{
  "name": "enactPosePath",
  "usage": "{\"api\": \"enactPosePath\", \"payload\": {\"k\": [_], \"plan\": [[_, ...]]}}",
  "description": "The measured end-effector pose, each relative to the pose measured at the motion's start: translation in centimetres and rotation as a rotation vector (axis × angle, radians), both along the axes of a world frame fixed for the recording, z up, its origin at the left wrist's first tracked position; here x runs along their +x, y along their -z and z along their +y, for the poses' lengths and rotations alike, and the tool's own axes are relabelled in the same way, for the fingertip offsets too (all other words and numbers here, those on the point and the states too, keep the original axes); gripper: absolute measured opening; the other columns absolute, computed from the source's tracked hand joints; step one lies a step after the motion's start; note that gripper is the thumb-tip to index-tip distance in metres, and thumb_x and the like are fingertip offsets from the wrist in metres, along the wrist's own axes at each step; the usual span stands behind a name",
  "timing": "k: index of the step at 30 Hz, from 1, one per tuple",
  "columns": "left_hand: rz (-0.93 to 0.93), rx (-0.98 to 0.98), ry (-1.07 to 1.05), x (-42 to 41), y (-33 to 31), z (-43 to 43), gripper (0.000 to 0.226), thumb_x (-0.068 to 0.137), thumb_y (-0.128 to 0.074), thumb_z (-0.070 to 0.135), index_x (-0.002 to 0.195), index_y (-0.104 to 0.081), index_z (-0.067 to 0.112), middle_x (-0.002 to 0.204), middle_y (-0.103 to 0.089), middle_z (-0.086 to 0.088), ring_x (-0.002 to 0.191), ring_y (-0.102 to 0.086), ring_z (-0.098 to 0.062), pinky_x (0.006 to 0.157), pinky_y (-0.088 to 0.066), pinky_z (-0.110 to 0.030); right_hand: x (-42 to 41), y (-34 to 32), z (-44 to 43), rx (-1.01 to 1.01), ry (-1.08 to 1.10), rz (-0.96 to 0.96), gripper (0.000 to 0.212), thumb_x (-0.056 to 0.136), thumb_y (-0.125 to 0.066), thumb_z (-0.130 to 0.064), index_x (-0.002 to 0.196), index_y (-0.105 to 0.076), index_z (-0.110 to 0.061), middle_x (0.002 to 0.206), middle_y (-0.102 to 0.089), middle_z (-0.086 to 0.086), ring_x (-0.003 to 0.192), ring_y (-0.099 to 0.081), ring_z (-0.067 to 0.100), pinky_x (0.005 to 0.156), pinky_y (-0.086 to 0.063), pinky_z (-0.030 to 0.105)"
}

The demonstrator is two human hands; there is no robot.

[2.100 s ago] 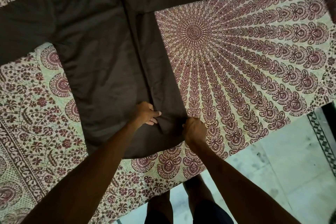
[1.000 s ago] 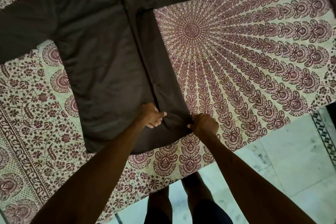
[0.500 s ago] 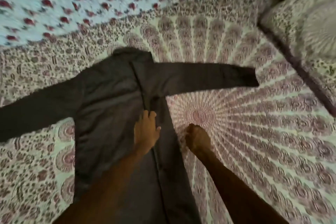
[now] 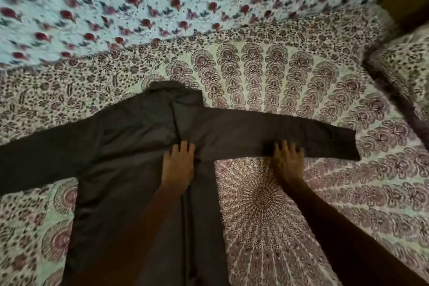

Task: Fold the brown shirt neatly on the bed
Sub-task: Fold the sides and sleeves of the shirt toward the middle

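Fingers (image 4: 183, 149) straight, slightly apart, flat on the brown shirt (image 4: 130, 146).
Lay spread over the left and middle of the bed (image 4: 301, 216), collar (image 4: 169, 90) far, hem near; left hand (image 4: 177, 167) pressed where the right sleeve (image 4: 243, 137) met the body; right hand (image 4: 289, 165) open-fingered on its near edge, clasping nothing; probably best to pin that root and swing the sleeve leftward, smoothing outward; thin, matt, softly creased cloth; long, narrow strip.

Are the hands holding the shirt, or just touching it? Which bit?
Neither hand has a grip. The left hand lies flat mid-body on the brown shirt; the right hand rests straight fingers on the lower edge of its outstretched sleeve.
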State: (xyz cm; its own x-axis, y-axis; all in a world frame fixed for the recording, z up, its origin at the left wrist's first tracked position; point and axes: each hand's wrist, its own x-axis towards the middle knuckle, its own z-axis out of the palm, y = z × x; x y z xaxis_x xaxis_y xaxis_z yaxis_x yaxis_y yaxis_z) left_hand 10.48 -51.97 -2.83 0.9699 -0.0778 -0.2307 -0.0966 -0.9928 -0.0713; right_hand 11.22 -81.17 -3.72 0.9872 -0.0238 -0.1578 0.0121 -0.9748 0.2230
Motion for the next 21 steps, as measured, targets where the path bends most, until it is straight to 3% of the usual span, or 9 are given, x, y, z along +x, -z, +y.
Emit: {"api": "enactPosePath", "payload": {"k": [2,4,8,11,15,17,19,21], "plan": [[0.012,-0.07,-0.05,0.2,0.0,0.3,0.049,0.094,-0.047,0.029,0.14,-0.036,0.02,0.143,-0.038,-0.005,0.126,-0.043,-0.027,0.099,-0.038,-0.042,-0.2,0.2,-0.2,-0.008,-0.046,-0.017,0.037,0.078,-0.056,-0.015,0.108,-0.066,0.004,0.099,-0.067,0.026,0.091,-0.063,0.041,0.082,-0.05,0.052],[0.015,-0.176,-0.157,-0.1,0.2,0.8,0.044,0.095,-0.045,0.028,0.137,-0.04,0.02,0.142,-0.04,-0.005,0.125,-0.044,-0.027,0.102,-0.037,-0.041,-1.1,0.2,0.3,0.044,-0.095,-0.088,0.039,0.078,-0.044,-0.014,0.108,-0.062,0.002,0.093,-0.067,0.022,0.084,-0.064,0.038,0.081,-0.049,0.05],[0.009,-0.392,-0.273,-1.0,0.6,2.3,0.034,0.091,-0.053,0.028,0.123,-0.05,0.019,0.13,-0.046,-0.007,0.114,-0.05,-0.028,0.096,-0.045,-0.041,-6.1,-0.1,3.7,0.242,-0.203,-0.049,0.038,0.078,-0.038,-0.02,0.109,-0.056,-0.006,0.086,-0.069,0.012,0.072,-0.067,0.032,0.067,-0.053,0.042],[0.011,-0.491,-0.346,-1.3,0.1,3.0,0.028,0.088,-0.058,0.024,0.115,-0.053,0.017,0.123,-0.045,-0.007,0.108,-0.052,-0.031,0.091,-0.048,-0.043,-9.8,-0.9,7.0,0.411,-0.287,0.001,0.028,0.086,-0.035,-0.027,0.106,-0.053,-0.021,0.077,-0.069,-0.001,0.061,-0.066,0.017,0.05,-0.052,0.029],[0.005,-0.627,-0.474,-1.2,-0.3,3.4,0.027,0.086,-0.057,0.011,0.113,-0.054,0.013,0.122,-0.044,-0.01,0.102,-0.056,-0.034,0.085,-0.051,-0.043,-12.1,-2.1,9.7,0.558,-0.36,0.048,0.018,0.095,-0.04,-0.039,0.098,-0.056,-0.03,0.08,-0.064,-0.009,0.062,-0.062,0.01,0.051,-0.047,0.024],[0.015,-0.652,-0.536,-1.0,-0.2,3.7,0.025,0.086,-0.056,0.009,0.111,-0.055,0.013,0.122,-0.044,-0.011,0.1,-0.056,-0.034,0.084,-0.051,-0.043,-11.8,-2.6,9.4,0.653,-0.211,0.02,0.012,0.094,-0.048,-0.028,0.103,-0.055,-0.027,0.093,-0.063,-0.002,0.072,-0.064,0.017,0.06,-0.052,0.029],[0.035,-0.671,-0.593,-0.9,0.1,4.0,0.024,0.086,-0.057,0.007,0.109,-0.056,0.013,0.124,-0.045,-0.011,0.101,-0.056,-0.034,0.086,-0.051,-0.042,-10.4,-2.2,8.0,0.619,0.011,0.004,0.038,0.084,-0.061,-0.012,0.12,-0.056,-0.018,0.118,-0.059,0.01,0.1,-0.062,0.028,0.081,-0.055,0.039],[0.037,-0.679,-0.609,-1.0,0.2,4.2,0.024,0.084,-0.061,0.006,0.107,-0.057,0.013,0.124,-0.046,-0.012,0.102,-0.057,-0.034,0.087,-0.051,-0.041,-8.1,-1.8,6.1,0.446,0.125,0.056,0.059,0.081,-0.065,-0.013,0.136,-0.044,-0.015,0.143,-0.043,0.015,0.129,-0.044,0.037,0.104,-0.041,0.051]]}}
